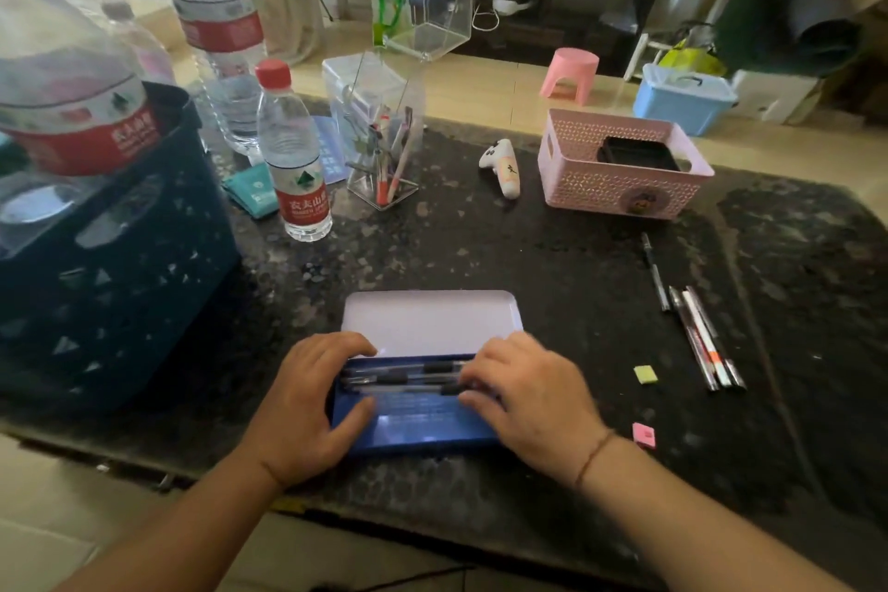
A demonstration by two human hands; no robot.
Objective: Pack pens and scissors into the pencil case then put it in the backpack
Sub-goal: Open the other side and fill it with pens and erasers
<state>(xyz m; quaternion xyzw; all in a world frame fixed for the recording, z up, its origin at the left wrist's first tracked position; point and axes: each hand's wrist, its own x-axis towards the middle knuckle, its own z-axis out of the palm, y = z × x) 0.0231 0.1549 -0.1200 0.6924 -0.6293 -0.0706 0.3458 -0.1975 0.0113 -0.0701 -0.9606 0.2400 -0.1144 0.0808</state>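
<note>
A blue tin pencil case [413,423] lies open near the table's front edge, its pale lid [430,322] flat behind it. Several clear pens with black grips [403,377] lie side by side along the case's back half. My left hand [307,404] rests on the case's left end, thumb on its front part, fingers on the back rim. My right hand [528,394] covers the right end, fingertips on the pens. More pens [704,341] and a single black pen [656,274] lie loose on the table to the right. No scissors or backpack are in view.
A pink basket [620,168] stands at the back right, a dark blue crate [110,264] with a big bottle at the left. Water bottles [295,159], a clear pen holder [379,135] and a white toy [502,166] stand behind. Two small erasers [644,433] lie right of the case.
</note>
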